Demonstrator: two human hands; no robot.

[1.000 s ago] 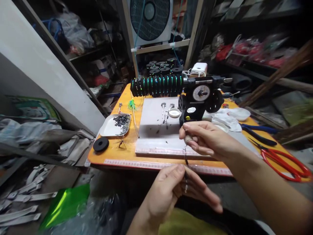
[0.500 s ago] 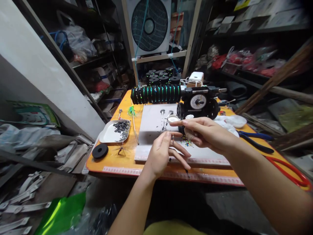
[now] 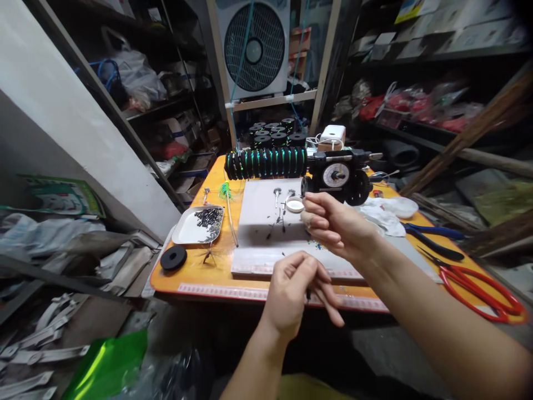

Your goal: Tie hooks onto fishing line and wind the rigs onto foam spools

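My left hand (image 3: 297, 286) is low over the front edge of the white board (image 3: 260, 250), thumb and index finger pinched together, the other fingers stretched to the right. What it pinches is too small to make out; a small dark bit shows by its fingers. Higher and to the right, my right hand (image 3: 328, 225) has its fingers curled in a pinch, its hold also unclear. The hands are apart. Beyond them lie a round white lid (image 3: 295, 205), small dark pieces (image 3: 283, 222) and colourful beads (image 3: 317, 245), partly covered by my right hand.
Behind the board stands a black machine (image 3: 336, 175) with a row of black spools (image 3: 266, 162). At left are a white tray (image 3: 179, 230) of black bits and a black foam ring (image 3: 173, 258). Blue pliers (image 3: 437, 231) and red scissors (image 3: 478, 286) lie at right.
My left hand has moved down and right, towards me. My right hand has drawn its pointing finger in and sits slightly lower. The hands have come apart, and the red scissors show more fully.
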